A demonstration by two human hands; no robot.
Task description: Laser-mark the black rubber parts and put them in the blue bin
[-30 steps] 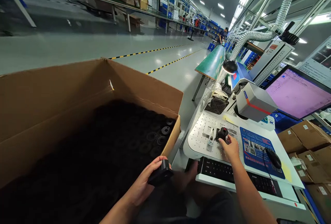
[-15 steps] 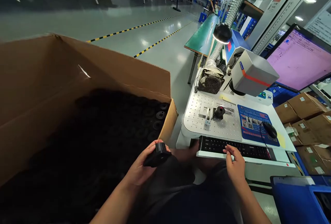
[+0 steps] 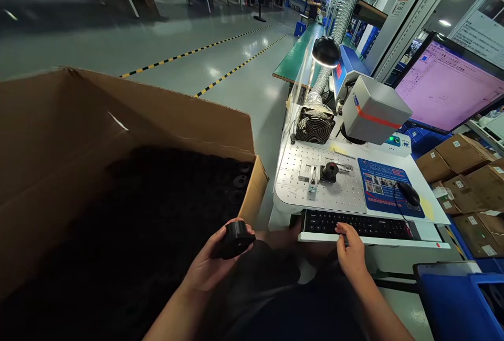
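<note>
My left hand (image 3: 205, 266) is closed round a black flanged cylindrical part (image 3: 235, 239), held near the front corner of a cardboard box (image 3: 254, 188). Inside that box, many similar black round parts (image 3: 241, 181) lie in deep shadow. My right hand (image 3: 352, 254) hovers at the front edge of a black keyboard (image 3: 362, 224), thumb and fingers slightly apart and nothing visible in them. Behind the keyboard, another black part (image 3: 329, 172) sits in a metal fixture (image 3: 313, 177) on a perforated plate (image 3: 287, 183).
A grey boxy machine head (image 3: 374, 112) overhangs the plate, beside a fan (image 3: 315, 126) and a flexible silver duct (image 3: 346, 2). A mouse (image 3: 408, 194) rests on a blue mat (image 3: 378, 196). The monitor (image 3: 452, 83) is on. A blue bin (image 3: 452, 299) stands lower right.
The view has shifted slightly. The part in my left hand has tilted, showing more of its side. My right hand has moved a little left along the keyboard edge.
</note>
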